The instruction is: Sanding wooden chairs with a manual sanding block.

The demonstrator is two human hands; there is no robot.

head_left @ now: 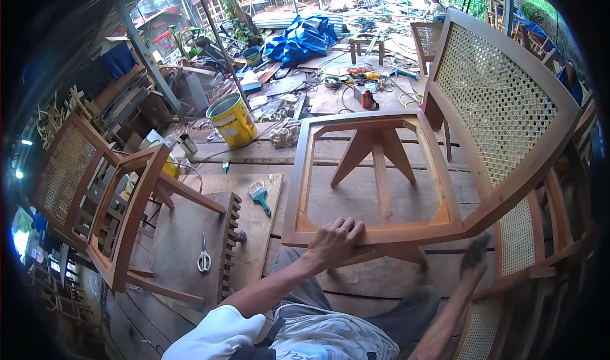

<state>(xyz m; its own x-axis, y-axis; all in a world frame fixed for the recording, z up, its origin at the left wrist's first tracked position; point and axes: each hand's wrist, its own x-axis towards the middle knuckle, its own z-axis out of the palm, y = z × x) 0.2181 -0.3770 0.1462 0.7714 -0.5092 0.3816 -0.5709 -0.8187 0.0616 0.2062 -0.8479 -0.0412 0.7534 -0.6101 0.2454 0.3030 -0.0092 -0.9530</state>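
Note:
A wooden chair (413, 234) with an open, unfilled seat frame stands in front of me. Its woven cane backrest (492, 96) rises on the right. My left hand (337, 239) rests on the near seat rail, fingers curled over the wood. Lower right, below the joint of seat and backrest, my right hand (473, 261) is dark and smeared; its fingers do not show clearly, nor whether they hold anything. Through the seat opening the angled wooden legs (375, 157) are visible.
Left stands a second cane-backed chair (136, 217). Beside it, scissors (203, 260) lie on a low slatted-edge platform (181, 233), and a paintbrush (259, 196) on a board. A yellow bucket (232, 122), power tools (365, 80) and a blue tarp (302, 39) are farther off. More chair parts (518, 239) crowd the right.

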